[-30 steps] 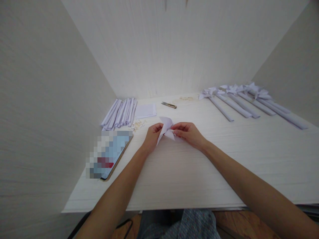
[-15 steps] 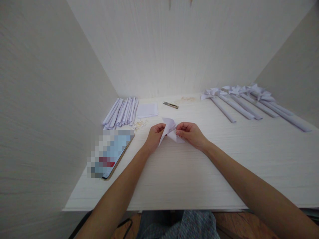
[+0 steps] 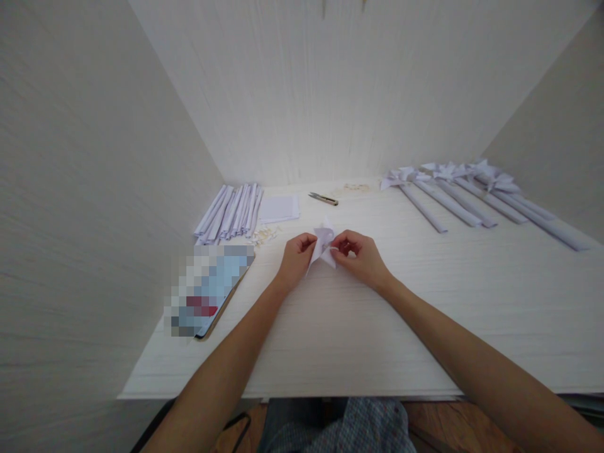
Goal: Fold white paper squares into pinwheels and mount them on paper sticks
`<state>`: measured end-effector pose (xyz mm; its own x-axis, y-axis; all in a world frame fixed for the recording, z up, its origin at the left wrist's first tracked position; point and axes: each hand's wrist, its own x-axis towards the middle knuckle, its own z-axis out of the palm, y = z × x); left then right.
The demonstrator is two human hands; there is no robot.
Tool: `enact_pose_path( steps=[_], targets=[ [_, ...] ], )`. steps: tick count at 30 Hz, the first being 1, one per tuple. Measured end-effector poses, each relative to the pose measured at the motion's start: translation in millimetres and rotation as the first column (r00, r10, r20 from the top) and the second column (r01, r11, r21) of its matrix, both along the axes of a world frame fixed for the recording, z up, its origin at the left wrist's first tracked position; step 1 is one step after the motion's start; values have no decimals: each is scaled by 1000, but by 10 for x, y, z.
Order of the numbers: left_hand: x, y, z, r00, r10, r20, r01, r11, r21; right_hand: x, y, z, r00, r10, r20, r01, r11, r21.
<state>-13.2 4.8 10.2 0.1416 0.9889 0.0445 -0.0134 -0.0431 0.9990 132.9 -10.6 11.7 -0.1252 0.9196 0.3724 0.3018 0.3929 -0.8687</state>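
Observation:
Both my hands meet over the middle of the white table point(image 3: 358, 327). My left hand point(image 3: 296, 259) pinches the left side of a small folded white paper piece point(image 3: 324, 244), and my right hand point(image 3: 361, 257) pinches its right side with curled fingers. The paper stands a little above the tabletop, with pointed flaps sticking up and down. Its far side is hidden behind my fingers.
A bundle of rolled paper sticks point(image 3: 229, 212) and a flat white sheet point(image 3: 279, 208) lie at the back left, with small scraps beside them. A small cutter point(image 3: 323, 199) lies at the back. Several finished paper pinwheels point(image 3: 453, 189) lie at the back right. A phone point(image 3: 207, 289) lies at the left.
My hands have drawn closer together and the paper piece has been folded in tighter, so it looks smaller. My right fingers have curled further round it.

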Motion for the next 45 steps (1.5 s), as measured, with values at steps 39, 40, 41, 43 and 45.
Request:
enact_pose_path(
  steps=[39,40,41,43,45],
  targets=[
    [-17,14,-32,952,-109,-285,155,978,141,71,36,-10,994,-111,14,110,993,52],
    [-18,17,-42,954,-117,-278,162,976,146,70,32,-8,993,-112,23,110,992,57],
    [-18,20,-50,955,-125,-270,170,974,149,67,28,-6,993,-109,34,107,993,58],
    [-18,21,-59,955,-145,-258,187,971,148,61,20,-1,993,-103,55,100,993,56],
    [-16,17,-57,955,-147,-259,187,973,138,54,17,2,994,-93,60,90,995,48]
  ],
)
